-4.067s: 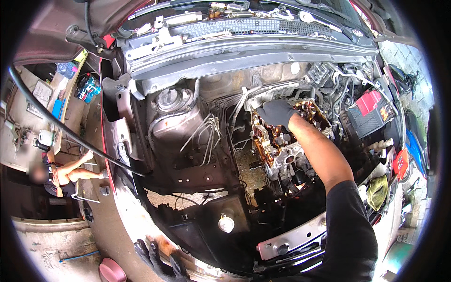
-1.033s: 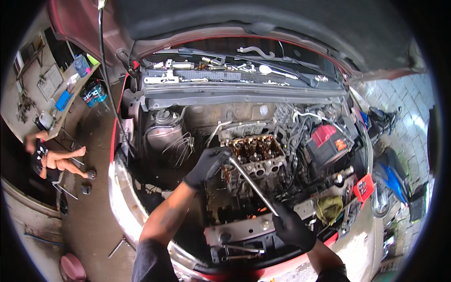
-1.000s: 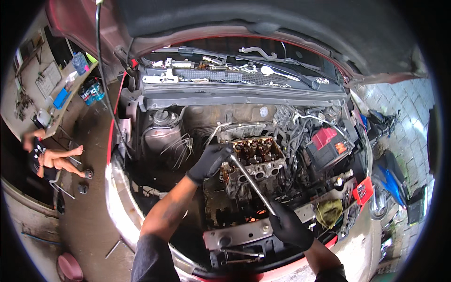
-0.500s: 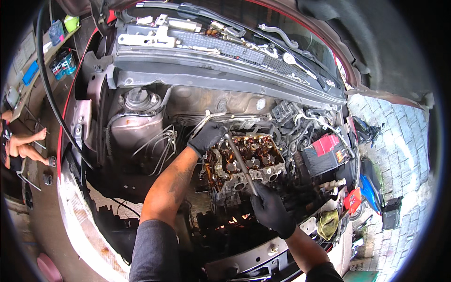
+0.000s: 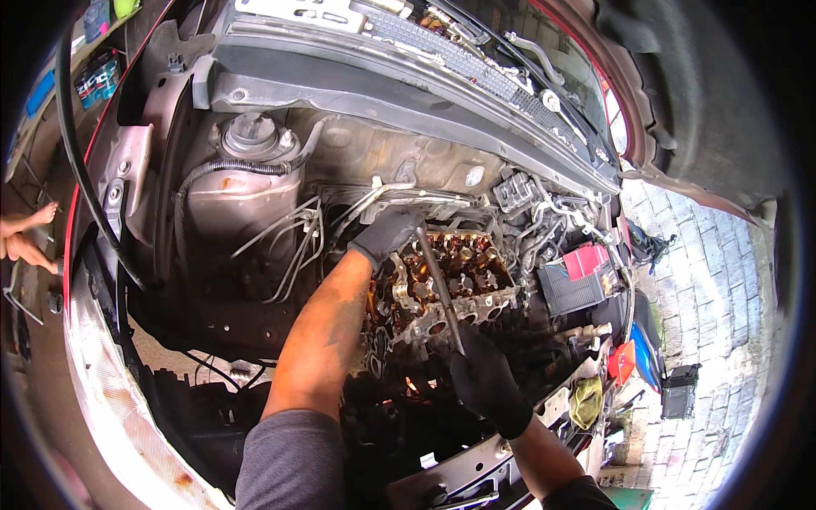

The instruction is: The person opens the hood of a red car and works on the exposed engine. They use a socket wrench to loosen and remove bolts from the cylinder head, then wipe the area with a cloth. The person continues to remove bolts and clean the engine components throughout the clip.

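A long-handled steel wrench (image 5: 440, 285) slants across the cylinder head (image 5: 473, 316) in the engine bay. My left hand (image 5: 388, 235), in a black glove, is closed over the wrench's far end, at the back left of the cylinder head. What the wrench sits on there is hidden under the glove. Nearer to me, my right hand (image 5: 490, 384), also gloved in black, grips the handle's near end, in front of the cylinder head. The top of the cylinder head is uncovered and shows oily brown valve parts.
Right of the engine sits the battery (image 5: 571, 289) with a red cover. A yellowish cloth (image 5: 586, 401) lies on the front right edge. Thin metal pipes (image 5: 308, 242) stick up on the left. Loose parts lie along the cowl (image 5: 442, 55). At far left, another person's leg (image 5: 25, 223) shows.
The view has shifted, so the engine bay sits differently in the picture. Both hands keep their grip on the wrench, whose angle over the cylinder head is nearly the same.
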Tool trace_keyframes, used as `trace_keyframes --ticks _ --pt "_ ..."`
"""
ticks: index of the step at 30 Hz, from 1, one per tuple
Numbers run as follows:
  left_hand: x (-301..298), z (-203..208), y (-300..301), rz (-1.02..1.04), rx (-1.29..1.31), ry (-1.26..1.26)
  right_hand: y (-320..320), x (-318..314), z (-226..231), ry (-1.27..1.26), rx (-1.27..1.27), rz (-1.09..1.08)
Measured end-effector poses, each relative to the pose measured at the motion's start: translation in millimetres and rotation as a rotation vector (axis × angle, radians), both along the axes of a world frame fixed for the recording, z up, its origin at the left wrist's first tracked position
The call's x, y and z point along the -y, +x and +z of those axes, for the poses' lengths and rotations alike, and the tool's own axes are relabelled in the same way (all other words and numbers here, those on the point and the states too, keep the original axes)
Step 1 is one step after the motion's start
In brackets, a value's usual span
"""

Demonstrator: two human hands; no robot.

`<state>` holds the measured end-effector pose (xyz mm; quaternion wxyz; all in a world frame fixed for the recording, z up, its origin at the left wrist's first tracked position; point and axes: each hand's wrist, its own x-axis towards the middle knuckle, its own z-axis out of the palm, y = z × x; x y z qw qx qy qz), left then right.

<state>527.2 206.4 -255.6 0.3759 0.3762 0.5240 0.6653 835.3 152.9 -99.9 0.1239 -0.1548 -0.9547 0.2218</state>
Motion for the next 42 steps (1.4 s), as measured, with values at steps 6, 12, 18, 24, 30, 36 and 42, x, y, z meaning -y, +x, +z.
trace_keyframes --ticks 6,12,18,24,30,36,42 --pt "3 17 12 0.06 0.046 -0.058 3 2 2 0.175 0.058 0.046" --pt "-18 -7 14 0.14 -0.12 -0.081 15 3 5 0.285 0.129 0.012" --pt "-17 -25 13 0.156 0.111 0.082 38 -9 35 0.422 0.708 -0.559" --pt "-24 -11 33 0.131 0.16 0.103 47 -27 17 0.587 0.446 -0.636" --pt "-37 -18 26 0.059 0.334 0.192 45 -23 -9 0.526 0.692 -0.689" --pt "-39 -16 16 0.249 0.163 0.022 42 -39 -13 0.628 0.727 -0.608" --pt "-43 -5 28 0.31 -0.019 -0.118 62 -68 -18 0.648 0.763 -0.532"
